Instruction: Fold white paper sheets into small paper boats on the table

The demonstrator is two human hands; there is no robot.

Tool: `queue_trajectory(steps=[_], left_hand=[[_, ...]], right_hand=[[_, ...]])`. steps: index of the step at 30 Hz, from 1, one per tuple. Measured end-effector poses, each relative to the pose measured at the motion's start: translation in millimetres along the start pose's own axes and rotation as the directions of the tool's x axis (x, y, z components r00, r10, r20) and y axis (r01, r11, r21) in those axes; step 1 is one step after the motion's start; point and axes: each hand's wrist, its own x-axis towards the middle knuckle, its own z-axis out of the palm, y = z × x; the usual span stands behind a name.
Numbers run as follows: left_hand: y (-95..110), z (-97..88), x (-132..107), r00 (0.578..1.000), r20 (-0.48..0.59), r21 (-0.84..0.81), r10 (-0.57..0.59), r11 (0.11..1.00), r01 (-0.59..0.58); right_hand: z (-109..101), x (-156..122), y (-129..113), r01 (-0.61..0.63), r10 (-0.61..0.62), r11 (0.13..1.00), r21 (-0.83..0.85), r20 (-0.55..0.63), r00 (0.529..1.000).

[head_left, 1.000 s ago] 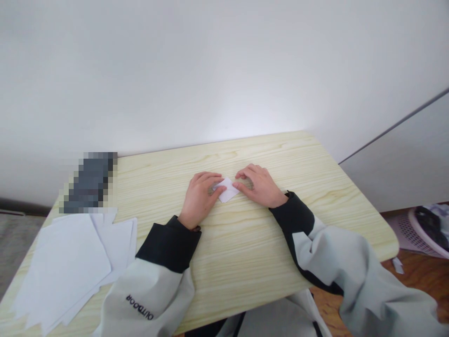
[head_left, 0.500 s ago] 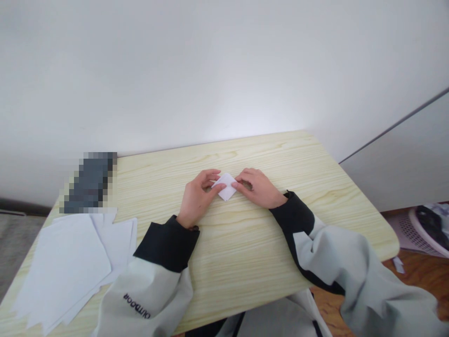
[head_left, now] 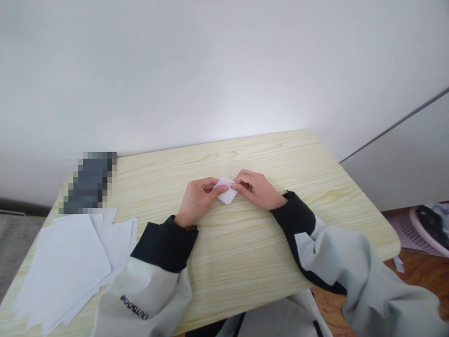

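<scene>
A small folded piece of white paper [head_left: 226,194] is held between both hands at the middle of the light wooden table [head_left: 245,243]. My left hand [head_left: 197,200] pinches its left side, thumb and fingers closed on it. My right hand [head_left: 257,188] pinches its right corner in the same way. The paper is lifted a little off the tabletop, tilted, with its lower point toward me. Both arms wear grey sleeves with black cuffs.
A loose stack of white paper sheets [head_left: 66,267] lies at the table's near left corner. Behind it is a dark blurred object [head_left: 89,182]. A white wall stands behind the table. A pink basket [head_left: 426,229] sits on the wooden floor at the right.
The folded paper lay pressed flat under my fingers; now both hands have pinched its sides and raised it slightly off the table.
</scene>
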Motion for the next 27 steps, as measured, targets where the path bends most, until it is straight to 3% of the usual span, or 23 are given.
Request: queue_trajectory(steps=[6,18,23,27], left_hand=[[2.5,-2.6,0.1,0.999,0.036,-0.013,-0.032,0.999,0.033],[2.0,-5.1,-0.3,0.998,-0.027,0.094,0.062,0.994,-0.059],[3.6,-2.7,-0.2,0.997,-0.045,0.039,0.07,0.997,-0.069],[4.5,-3.1,-0.3,0.997,0.001,0.044,0.076,0.996,-0.076]], right_hand=[[-0.7,-2.2,-0.2,-0.058,0.061,0.996,0.07,-0.036,0.997],[-2.8,-2.1,-1.6,0.031,-0.027,0.989,0.144,-0.028,0.999],[-2.8,-3.7,0.0,-0.025,0.044,0.979,0.202,-0.089,0.995],[-3.2,-4.7,1.4,-0.058,0.092,0.973,0.225,-0.145,0.985]])
